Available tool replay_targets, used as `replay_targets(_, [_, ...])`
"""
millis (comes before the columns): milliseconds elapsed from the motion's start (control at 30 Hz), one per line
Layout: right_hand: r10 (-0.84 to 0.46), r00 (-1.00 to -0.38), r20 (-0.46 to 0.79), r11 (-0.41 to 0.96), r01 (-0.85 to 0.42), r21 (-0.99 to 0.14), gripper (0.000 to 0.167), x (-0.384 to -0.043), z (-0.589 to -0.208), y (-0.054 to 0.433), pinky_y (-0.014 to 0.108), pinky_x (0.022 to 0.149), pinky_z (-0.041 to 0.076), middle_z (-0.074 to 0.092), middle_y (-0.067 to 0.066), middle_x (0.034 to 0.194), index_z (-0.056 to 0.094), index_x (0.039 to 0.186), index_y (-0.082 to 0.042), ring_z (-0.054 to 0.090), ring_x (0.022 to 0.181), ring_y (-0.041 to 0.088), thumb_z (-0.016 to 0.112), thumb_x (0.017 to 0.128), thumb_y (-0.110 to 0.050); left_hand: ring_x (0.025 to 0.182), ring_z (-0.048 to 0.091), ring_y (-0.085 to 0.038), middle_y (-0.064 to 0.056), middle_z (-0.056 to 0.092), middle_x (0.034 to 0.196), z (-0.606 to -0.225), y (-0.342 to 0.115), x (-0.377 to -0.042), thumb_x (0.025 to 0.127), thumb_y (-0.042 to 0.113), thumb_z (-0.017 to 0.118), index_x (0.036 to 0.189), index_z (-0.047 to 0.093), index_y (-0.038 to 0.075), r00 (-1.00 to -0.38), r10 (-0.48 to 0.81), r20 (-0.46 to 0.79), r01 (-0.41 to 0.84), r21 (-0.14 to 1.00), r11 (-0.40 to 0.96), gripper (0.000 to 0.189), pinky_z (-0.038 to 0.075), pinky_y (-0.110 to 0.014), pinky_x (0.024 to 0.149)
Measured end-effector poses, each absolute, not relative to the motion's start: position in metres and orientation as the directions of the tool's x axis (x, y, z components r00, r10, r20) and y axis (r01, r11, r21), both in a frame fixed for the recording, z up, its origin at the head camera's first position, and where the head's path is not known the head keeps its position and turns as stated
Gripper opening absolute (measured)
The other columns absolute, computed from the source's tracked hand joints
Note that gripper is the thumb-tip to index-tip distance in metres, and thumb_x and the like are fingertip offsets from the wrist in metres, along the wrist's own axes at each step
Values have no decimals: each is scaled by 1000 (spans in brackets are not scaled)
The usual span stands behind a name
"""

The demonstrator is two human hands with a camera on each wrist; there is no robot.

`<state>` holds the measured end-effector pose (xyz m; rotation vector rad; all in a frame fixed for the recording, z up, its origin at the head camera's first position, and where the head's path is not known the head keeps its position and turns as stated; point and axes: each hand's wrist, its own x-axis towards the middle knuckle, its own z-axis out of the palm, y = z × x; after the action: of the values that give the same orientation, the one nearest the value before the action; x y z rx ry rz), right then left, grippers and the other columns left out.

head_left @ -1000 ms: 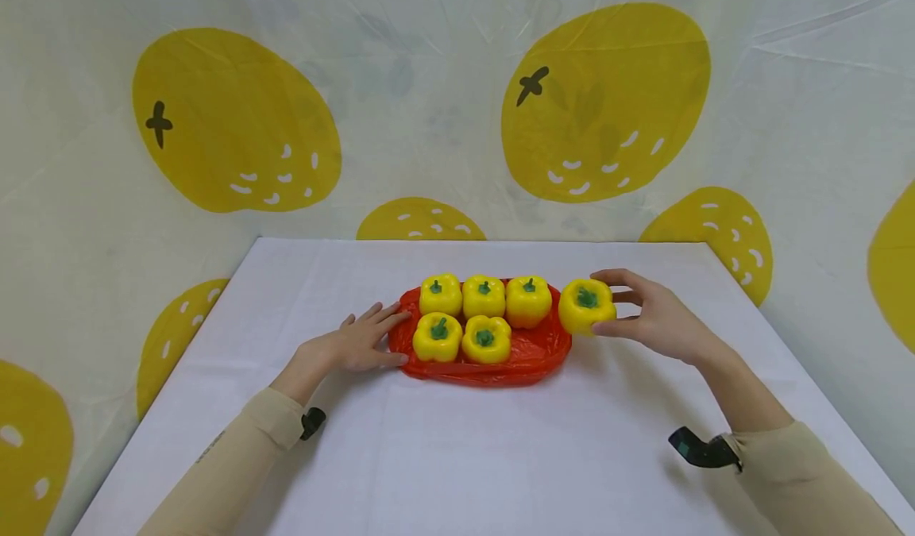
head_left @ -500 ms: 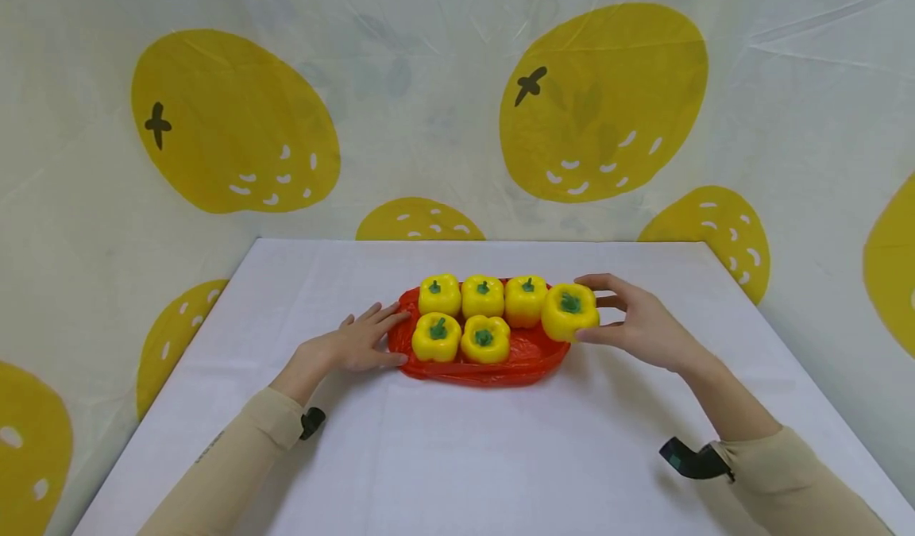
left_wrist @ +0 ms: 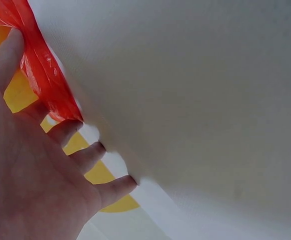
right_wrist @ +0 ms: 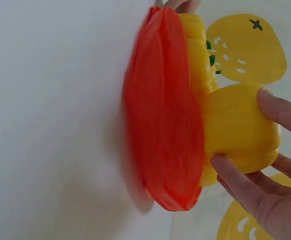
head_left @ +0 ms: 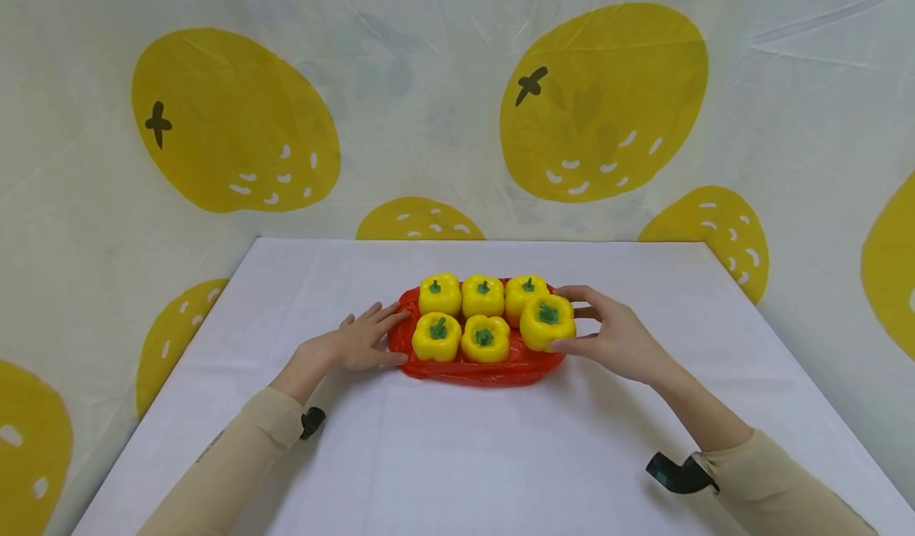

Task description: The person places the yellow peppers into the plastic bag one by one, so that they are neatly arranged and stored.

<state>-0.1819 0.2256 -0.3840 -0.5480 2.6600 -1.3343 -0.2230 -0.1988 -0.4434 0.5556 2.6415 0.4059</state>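
My right hand (head_left: 608,329) holds a yellow bell pepper (head_left: 547,323) with a green stem between thumb and fingers. In the head view it overlaps the right end of a red plastic-covered tray (head_left: 518,371). The right wrist view shows this bell pepper (right_wrist: 240,127) right at the tray's upper rim. Several other yellow bell peppers (head_left: 437,337) stand on the tray in two rows, stems up. At the tray's left end lies my left hand (head_left: 357,341), fingers spread. Its thumb and index finger touch the red plastic (left_wrist: 48,80) in the left wrist view.
A white cloth covers the table (head_left: 457,456) around the tray. Behind and beside it hangs a pale curtain (head_left: 422,83) printed with large yellow fruit. Each beige sleeve has a black camera mount (head_left: 682,473) at its cuff.
My right hand has carried the bell pepper left and slightly toward me, from beyond the tray's right end to over its front right part. My left hand stays in place.
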Motion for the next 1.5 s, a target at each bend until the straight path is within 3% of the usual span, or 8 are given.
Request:
replay_targets(633, [-364,-927,90,591,-305,-747,68,-177,-404,209,43,86,60,53,17,141,49,142,-4,58,120,40,85,85,-18,156,4,-38,-7,14,171,-444,-199,-224,94,60,64,165,25,24,-836,435,-335,312,362,879,89,6,-70,118])
replay_targets(1033, [-342,-937,68,689,-299,-660,71,-175,-408,202,59,98,51,59,18,136,53,139,-1,56,122,38,87,82,-26,156,5,-39,-7,15,171,-441,-196,-222,93,59,65,165,26,23,-839,428,-337,300,371,879,89,6,-71,117])
replay_targets(1500, [-353,-935,29,707,-287,-647,73,-176,-413,201,58,98,52,56,20,139,49,142,0,53,126,40,85,84,-26,154,14,-39,-9,22,169,-436,-199,-224,94,57,67,162,33,22,-842,444,-308,290,436,852,84,11,-69,118])
